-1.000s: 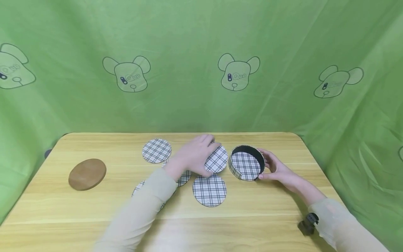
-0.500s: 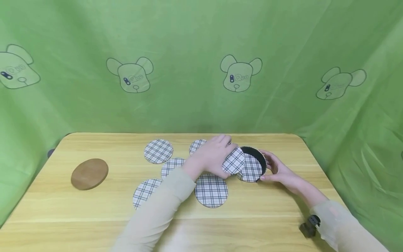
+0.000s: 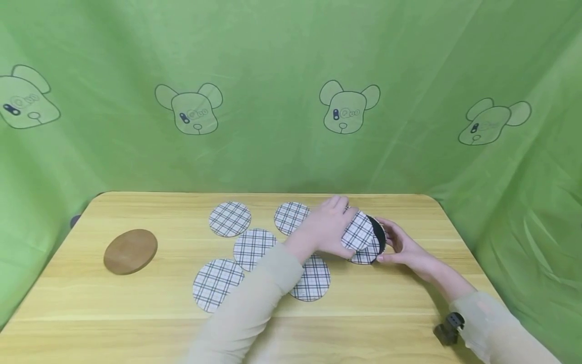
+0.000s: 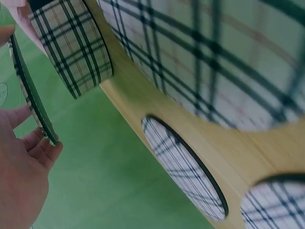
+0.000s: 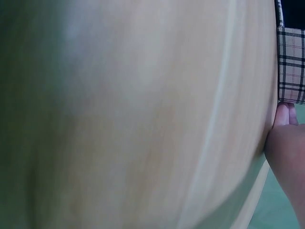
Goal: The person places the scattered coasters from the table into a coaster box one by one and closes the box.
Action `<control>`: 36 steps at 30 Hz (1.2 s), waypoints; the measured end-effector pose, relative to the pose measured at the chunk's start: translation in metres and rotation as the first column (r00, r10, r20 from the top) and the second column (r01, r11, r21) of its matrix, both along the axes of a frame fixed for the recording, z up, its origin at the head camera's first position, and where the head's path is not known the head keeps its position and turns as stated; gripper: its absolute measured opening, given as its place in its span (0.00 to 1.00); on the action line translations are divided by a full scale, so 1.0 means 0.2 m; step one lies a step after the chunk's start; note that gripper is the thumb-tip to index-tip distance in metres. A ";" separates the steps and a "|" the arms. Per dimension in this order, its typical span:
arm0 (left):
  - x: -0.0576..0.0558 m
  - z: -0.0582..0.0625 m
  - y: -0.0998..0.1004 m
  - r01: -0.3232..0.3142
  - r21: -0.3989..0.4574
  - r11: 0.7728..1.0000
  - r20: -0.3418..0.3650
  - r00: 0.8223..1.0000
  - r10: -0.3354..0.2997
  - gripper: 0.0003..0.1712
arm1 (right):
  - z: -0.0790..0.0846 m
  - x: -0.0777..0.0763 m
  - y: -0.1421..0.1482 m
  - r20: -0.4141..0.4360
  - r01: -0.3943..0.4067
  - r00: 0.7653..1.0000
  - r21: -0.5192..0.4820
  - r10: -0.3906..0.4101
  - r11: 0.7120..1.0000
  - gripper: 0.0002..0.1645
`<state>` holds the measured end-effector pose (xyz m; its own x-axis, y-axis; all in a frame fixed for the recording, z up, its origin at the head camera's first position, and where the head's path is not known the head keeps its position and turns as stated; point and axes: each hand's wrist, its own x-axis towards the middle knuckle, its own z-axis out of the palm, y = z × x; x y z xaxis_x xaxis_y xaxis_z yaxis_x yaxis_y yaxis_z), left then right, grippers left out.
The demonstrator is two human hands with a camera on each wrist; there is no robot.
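Note:
My left hand (image 3: pixel 328 227) pinches a round plaid coaster (image 3: pixel 356 232) by its edge, thumb on one side and fingers on the other. That coaster overlaps the mouth of a round plaid coaster holder (image 3: pixel 380 234) with a black inside, hiding most of it. Part of a plaid disc shows inside the holder below the coaster. In the left wrist view the coaster (image 4: pixel 31 90) is tilted on edge, apart from the holder's side wall (image 4: pixel 76 52). From the right, my right hand (image 3: pixel 404 247) grips the holder, thumb at its near side and fingers at its far side.
Several plaid coasters lie flat on the wooden table (image 3: pixel 150 298), among them one at the back (image 3: pixel 229 219) and one in front (image 3: pixel 313 278), partly under the left sleeve. A brown round disc (image 3: pixel 130 251) lies at the left. Behind the table hangs a green curtain (image 3: pixel 273 146).
My left hand has carried the coaster rightward, from beside the holder to over its mouth. Coasters behind the left arm have come into sight. The right hand stays at the holder.

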<state>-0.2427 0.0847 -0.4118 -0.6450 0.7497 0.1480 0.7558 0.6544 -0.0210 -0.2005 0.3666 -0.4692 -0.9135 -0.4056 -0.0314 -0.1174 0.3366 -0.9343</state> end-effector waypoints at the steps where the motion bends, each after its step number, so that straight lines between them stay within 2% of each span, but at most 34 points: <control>1: 0.00 0.00 0.02 -0.003 -0.004 1.000 -0.004 1.000 0.003 0.65 | 0.00 0.00 0.00 0.001 0.001 1.000 0.000 -0.001 1.000 0.60; 12: 0.03 -0.01 0.13 -0.041 -0.043 0.998 -0.006 0.999 0.041 0.66 | 0.02 0.01 0.00 0.008 0.005 1.000 0.008 -0.006 1.000 0.62; 36: 0.07 -0.08 0.22 -0.095 -0.104 0.990 0.007 0.995 0.096 0.62 | 0.01 0.00 -0.01 0.009 -0.006 1.000 -0.011 0.006 1.000 0.61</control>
<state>-0.2291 0.1290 -0.4287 -0.7154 0.6957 0.0645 0.6908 0.7182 -0.0835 -0.2000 0.3651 -0.4677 -0.9107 -0.4115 -0.0348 -0.1110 0.3252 -0.9391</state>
